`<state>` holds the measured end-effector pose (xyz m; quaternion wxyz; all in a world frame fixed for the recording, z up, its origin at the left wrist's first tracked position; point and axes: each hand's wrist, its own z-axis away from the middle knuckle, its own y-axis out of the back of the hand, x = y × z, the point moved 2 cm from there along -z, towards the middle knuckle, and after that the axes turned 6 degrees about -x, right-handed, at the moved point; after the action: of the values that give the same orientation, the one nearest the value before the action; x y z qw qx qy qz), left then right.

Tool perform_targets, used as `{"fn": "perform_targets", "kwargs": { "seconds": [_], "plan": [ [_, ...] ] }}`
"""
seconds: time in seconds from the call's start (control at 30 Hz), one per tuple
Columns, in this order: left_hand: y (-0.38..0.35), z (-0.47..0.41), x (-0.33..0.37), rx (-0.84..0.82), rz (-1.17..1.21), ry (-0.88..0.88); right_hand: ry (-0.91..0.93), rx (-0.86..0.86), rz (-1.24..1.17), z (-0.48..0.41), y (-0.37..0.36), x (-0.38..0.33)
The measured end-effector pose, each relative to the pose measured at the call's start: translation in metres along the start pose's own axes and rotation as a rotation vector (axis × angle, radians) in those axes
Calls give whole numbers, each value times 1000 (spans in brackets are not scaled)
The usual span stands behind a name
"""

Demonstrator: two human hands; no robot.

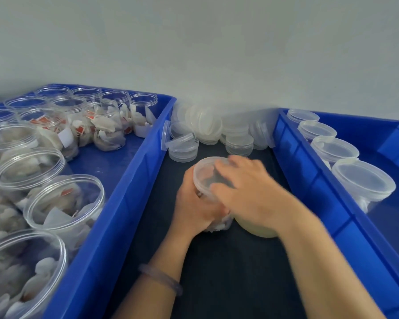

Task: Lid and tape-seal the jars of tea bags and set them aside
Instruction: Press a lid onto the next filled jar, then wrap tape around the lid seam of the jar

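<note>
Your left hand (194,210) wraps jar (218,224) side, fingers curled round it. Your right hand (251,192) grips lid (204,173) from above, motion-blurred. Jar stands on dark desk (228,272). Left of jar: left bin (129,203), open jars (62,199) of tea bags. Right of jar: right bin (327,178), lidded jars (364,180). Beyond jar: loose lids (205,125) heaped.

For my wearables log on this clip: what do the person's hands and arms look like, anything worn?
Both the left hand and right hand are bare, no gloves, and no sleeves show on the forearms. A smooth, translucent pale bangle circles the left wrist; the right wrist carries nothing.
</note>
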<state>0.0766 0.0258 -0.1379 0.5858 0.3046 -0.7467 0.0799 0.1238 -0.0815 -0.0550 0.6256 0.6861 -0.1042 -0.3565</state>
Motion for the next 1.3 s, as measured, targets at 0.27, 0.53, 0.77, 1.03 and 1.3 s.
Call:
{"fn": "perform_targets", "kwargs": {
  "seconds": [0.27, 0.53, 0.77, 1.03, 1.3],
  "plan": [
    [4, 3, 3, -4, 66, 16, 106, 101, -283, -10, 1, 3],
    [5, 0, -1, -81, 11, 82, -2, 197, -124, 1, -7, 7],
    [-7, 1, 11, 49, -20, 69, 51, 264, -553, -15, -25, 18],
    [12, -11, 10, 98, -145, 26, -136, 151, -394, 14, -34, 66],
    [18, 25, 23, 416, -170, -257, -155, 42, -302, 37, -46, 97]
  ]
}}
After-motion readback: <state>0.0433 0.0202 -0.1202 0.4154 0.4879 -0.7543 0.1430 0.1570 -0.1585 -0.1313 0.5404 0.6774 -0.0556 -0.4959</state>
